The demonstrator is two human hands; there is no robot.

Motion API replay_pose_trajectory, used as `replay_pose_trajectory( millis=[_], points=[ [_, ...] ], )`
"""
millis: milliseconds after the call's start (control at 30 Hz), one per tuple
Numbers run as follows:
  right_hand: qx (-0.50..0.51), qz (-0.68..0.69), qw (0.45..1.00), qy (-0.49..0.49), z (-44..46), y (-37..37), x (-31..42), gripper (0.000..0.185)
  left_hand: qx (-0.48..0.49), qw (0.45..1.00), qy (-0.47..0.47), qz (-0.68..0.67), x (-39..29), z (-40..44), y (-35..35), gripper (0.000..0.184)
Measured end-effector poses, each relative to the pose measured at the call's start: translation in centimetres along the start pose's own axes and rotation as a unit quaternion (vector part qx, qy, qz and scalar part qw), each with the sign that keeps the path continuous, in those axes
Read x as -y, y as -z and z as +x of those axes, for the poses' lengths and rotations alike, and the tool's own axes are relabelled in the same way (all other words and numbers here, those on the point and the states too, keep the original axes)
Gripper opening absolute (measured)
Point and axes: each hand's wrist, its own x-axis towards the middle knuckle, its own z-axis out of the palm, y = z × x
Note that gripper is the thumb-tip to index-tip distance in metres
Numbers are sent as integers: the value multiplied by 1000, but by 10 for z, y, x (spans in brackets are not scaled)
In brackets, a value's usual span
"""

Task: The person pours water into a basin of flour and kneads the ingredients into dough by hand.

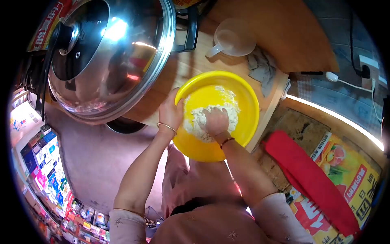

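Note:
A yellow basin (251, 122) stands near the table's edge, in front of my body. Crumbly white flour dough (198, 118) lies in its middle, with loose flour up the far side. My left hand (170, 110) is closed on the basin's left rim, thumb on the inside and a bangle at the wrist. Inside the basin, my right hand (216, 120) presses into the dough with its fingers curled and their tips buried. A dark red beaded bracelet circles that wrist.
A large lidded steel pot (134, 77) takes up the upper left. Behind the basin are a translucent plastic jug (235, 38) and a grey cloth (262, 71). At right, a long red object (310, 181) lies over a printed yellow carton (349, 171). A power strip (369, 63) sits farther back.

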Motion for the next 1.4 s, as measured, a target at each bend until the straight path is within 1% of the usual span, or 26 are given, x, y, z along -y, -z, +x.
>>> replay_pose_trajectory(
  millis=[33, 67, 133, 267, 333, 367, 433, 467, 533, 567, 600, 633, 667, 733, 767, 833, 867, 900, 1000, 1067, 1133, 1167, 1200, 1267, 1333, 1400],
  points=[
    [-54, 3, 998, 9, 6, -8, -1, 45, 0, 1000, -10, 15, -1, 0, 1, 32],
    [-58, 4, 998, 11, 15, -12, -3, 45, -4, 1000, -12, 16, -2, 2, 0, 32],
    [-4, 7, 1000, -4, 29, -6, -3, 43, 10, 999, -2, 31, -1, 0, -2, 31],
    [34, 49, 998, -1, 52, 0, -5, 42, 18, 1000, -5, 19, -2, 3, -1, 28],
    [42, 44, 997, 54, 60, 2, -8, 44, 21, 1000, -12, 17, -2, 7, -1, 28],
    [46, 46, 996, 52, 64, 1, -11, 44, 23, 1000, -18, 11, -2, 5, -1, 28],
    [67, 31, 989, 127, 75, 2, -12, 41, 25, 999, -7, 20, -3, 2, -1, 29],
    [66, 35, 989, 128, 81, 0, -13, 41, 22, 999, -6, 26, -3, 3, -1, 29],
    [4, 21, 982, 188, 85, 0, -15, 46, 21, 1000, 0, 24, 0, 3, 0, 32],
    [22, 17, 985, 171, 87, 3, -12, 46, 12, 999, -18, 28, 5, 4, 0, 31],
    [41, 13, 987, 155, 86, 6, -8, 45, 3, 999, -35, 31, 7, 3, -1, 31],
    [-22, 1, 984, 177, 83, 7, -7, 47, -2, 999, -40, 34, 7, 2, -1, 32],
    [22, 12, 988, 151, 83, 10, -6, 49, -8, 998, -50, 40, 6, 4, -2, 33],
    [61, -13, 982, 176, 67, 29, -6, 45, -17, 998, -55, 24, 16, 5, -7, 34],
    [56, -21, 984, 170, 51, 40, -10, 45, -17, 999, -45, 24, 18, 6, -9, 34],
    [25, -35, 965, 258, 12, 65, -16, 47, -19, 999, -27, 7, 13, 4, -4, 33],
    [94, -64, 962, 250, -4, 77, -16, 47, -21, 999, -29, 0, 10, 3, -3, 33],
    [112, -52, 960, 250, -19, 81, -19, 42, -21, 1000, -14, 10, 10, 2, -2, 32],
    [92, -57, 970, 216, -55, 40, -15, 34, -11, 999, 23, 27, 5, 0, 3, 30],
    [81, -22, 989, 123, -50, 13, -4, 29, -19, 999, 11, 28, 6, 2, 3, 29],
    [-28, -27, 995, 97, -29, -11, 1, 30, -4, 1000, 12, 15, 5, -6, 5, 29],
    [-66, 5, 994, 91, -23, -11, 3, 32, 3, 1000, 17, 12, 4, -6, 8, 29],
    [-73, 3, 993, 91, -8, -11, 3, 32, 0, 1000, 13, 4, 3, 3, 6, 29],
    [-42, 9, 997, 65, 3, -10, 6, 34, 1, 1000, 0, 11, 2, -1, 6, 29],
    [-68, 25, 995, 70, 19, -8, 3, 33, 7, 1000, 6, 9, 0, 3, 3, 29],
    [-8, 24, 999, 41, 31, -3, 6, 36, 15, 999, 19, 25, -3, 7, 4, 29]
  ],
)
